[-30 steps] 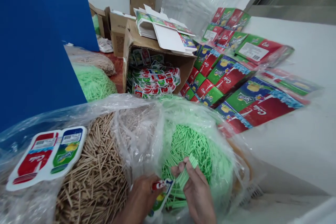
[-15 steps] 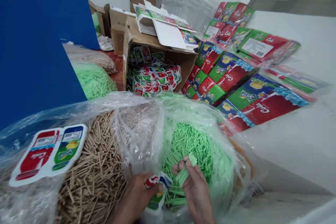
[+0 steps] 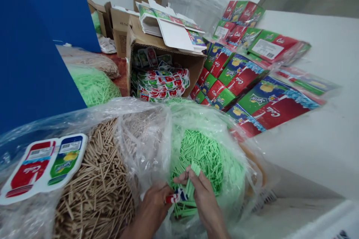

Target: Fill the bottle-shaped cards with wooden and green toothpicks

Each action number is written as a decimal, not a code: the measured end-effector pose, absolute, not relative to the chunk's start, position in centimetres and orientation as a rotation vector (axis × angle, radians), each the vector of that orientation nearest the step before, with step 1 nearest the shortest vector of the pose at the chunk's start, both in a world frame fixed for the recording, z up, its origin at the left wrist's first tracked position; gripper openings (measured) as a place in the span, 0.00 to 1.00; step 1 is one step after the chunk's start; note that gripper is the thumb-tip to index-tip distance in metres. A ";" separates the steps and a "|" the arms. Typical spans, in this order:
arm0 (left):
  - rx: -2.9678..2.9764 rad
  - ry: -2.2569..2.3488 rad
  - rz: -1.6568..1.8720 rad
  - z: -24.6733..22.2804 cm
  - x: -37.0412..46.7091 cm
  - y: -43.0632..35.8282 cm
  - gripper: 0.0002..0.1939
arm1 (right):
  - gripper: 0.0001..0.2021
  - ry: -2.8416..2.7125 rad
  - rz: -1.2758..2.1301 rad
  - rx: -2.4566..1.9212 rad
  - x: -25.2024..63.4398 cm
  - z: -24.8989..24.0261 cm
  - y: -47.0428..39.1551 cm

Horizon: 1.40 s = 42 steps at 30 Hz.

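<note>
In my right hand (image 3: pixel 203 190) is a small bundle of green sticks (image 3: pixel 192 180), pinched between thumb and fingers above the bag of green sticks (image 3: pixel 206 153). My left hand (image 3: pixel 157 201) grips a folded printed card (image 3: pixel 176 197) with red, white and blue showing; it is right beside the bundle, and whether they touch is hard to tell. Left of my hands lies an open plastic bag of brown sticks (image 3: pixel 95 186). A larger Cola and Sprite printed card (image 3: pixel 42 166) rests flat on the plastic at the left.
Behind the bags a cardboard box (image 3: pixel 165 44) on its side holds many printed cards, with flat white cartons (image 3: pixel 176 31) on top. Wrapped Cola and Sprite boxes (image 3: pixel 252 78) are stacked at the right. A blue panel (image 3: pixel 36 44) stands at the left.
My left hand has moved closer to the green bundle in my right hand, and the card in it has turned and looks more folded. The whole view has shifted slightly.
</note>
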<state>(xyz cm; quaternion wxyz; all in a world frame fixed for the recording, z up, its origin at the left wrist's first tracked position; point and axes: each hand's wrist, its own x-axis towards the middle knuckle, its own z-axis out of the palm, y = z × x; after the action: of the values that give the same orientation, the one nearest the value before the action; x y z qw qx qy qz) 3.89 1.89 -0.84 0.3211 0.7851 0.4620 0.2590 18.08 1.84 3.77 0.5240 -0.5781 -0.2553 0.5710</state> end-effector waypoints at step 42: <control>1.114 1.135 0.681 1.2 2.7 2.1 0.09 | 0.18 -1.156 1.381 -1.140 18.6 1.4 0.1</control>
<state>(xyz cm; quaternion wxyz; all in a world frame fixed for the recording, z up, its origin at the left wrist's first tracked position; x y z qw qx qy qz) 2.69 2.08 1.15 0.6486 0.4901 0.4995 0.2994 18.64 0.09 1.37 0.4840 -0.4680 -0.4745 0.5671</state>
